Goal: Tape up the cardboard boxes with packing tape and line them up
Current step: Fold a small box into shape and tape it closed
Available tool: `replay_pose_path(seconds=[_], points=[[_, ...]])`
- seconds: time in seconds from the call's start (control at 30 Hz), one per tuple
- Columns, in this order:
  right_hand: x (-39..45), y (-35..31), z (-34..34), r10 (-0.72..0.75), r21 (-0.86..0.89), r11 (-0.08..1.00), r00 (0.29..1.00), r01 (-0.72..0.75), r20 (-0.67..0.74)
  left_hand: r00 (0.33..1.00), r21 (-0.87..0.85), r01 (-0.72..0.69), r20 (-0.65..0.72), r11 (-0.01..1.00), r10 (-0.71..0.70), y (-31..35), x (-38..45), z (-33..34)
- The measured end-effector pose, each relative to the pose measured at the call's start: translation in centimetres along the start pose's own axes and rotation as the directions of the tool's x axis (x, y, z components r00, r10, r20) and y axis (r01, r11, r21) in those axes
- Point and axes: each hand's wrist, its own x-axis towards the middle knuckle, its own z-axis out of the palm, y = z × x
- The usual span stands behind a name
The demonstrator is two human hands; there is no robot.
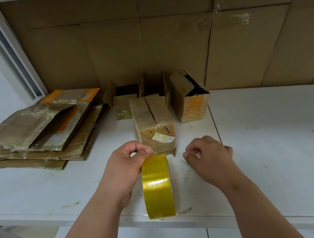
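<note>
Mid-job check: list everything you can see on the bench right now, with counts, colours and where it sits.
tape roll: one, yellow, held on edge over the bench's front edge.
closed box: one, brown, centre, just beyond the hands.
open boxes: three, brown, behind the closed box by the back wall.
flattened cardboard: one stack, brown with orange patches, left.
bench: one, white, scuffed.
cardboard sheets: brown, lining the back wall.
left hand: grips the tape roll.
right hand: curled; whether it pinches anything is unclear.

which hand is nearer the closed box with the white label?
Left. The left hand, gripping the tape roll, sits at the closed box's near-left corner; the right hand is off to its right, apart.
</note>
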Motion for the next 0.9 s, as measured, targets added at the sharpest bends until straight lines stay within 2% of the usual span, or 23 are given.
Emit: replay_pose_path(seconds=[0.07, 0.13, 0.2, 0.3, 0.47, 0.57, 0.77, 0.9], points=[[-0.3, -0.2, 0.1, -0.003, 0.092, 0.996, 1.0, 0.001, 0.019, 1.0, -0.001, -0.007, -0.001, 1.0, 0.007, 0.0, -0.2, 0.0], [-0.6, -0.7, 0.3, 0.009, 0.262, 0.965, 1.0, -0.015, 0.026, 1.0, 0.007, -0.021, -0.007, 1.0, 0.021, 0.0, -0.4, 0.0], [-0.5, -1.5, 0.5, 0.034, 0.372, 0.928, 0.999, -0.025, -0.017, 0.999, 0.0, -0.033, -0.011, 0.999, 0.033, -0.1, -0.5, -0.1], [0.6, -2.6, 0.5, 0.013, 0.342, 0.939, 0.994, 0.026, -0.112, 0.995, 0.009, -0.089, -0.039, 0.996, 0.089, -0.2, -0.5, -0.6], [2.3, -3.9, 0.9, -0.141, 0.243, 0.96, 0.99, 0.138, -0.004, 0.964, 0.154, -0.261, -0.016, 0.953, 0.267, 0.8, -0.3, -1.5], [2.7, -4.1, 1.6, -0.157, 0.259, 0.952, 0.987, 0.162, -0.039, 0.94, 0.274, -0.332, 0.019, 0.903, 0.34, 1.2, 0.2, -1.6], [3.4, -4.0, 1.7, -0.187, 0.265, 0.944, 0.98, 0.197, -0.06, 0.932, 0.404, -0.347, 0.047, 0.846, 0.36, 1.0, 1.4, -1.7], [3.5, -3.8, 1.6, -0.204, 0.302, 0.932, 0.979, 0.2, -0.016, 0.938, 0.387, -0.331, 0.037, 0.861, 0.344, 0.9, 1.7, -1.9]])
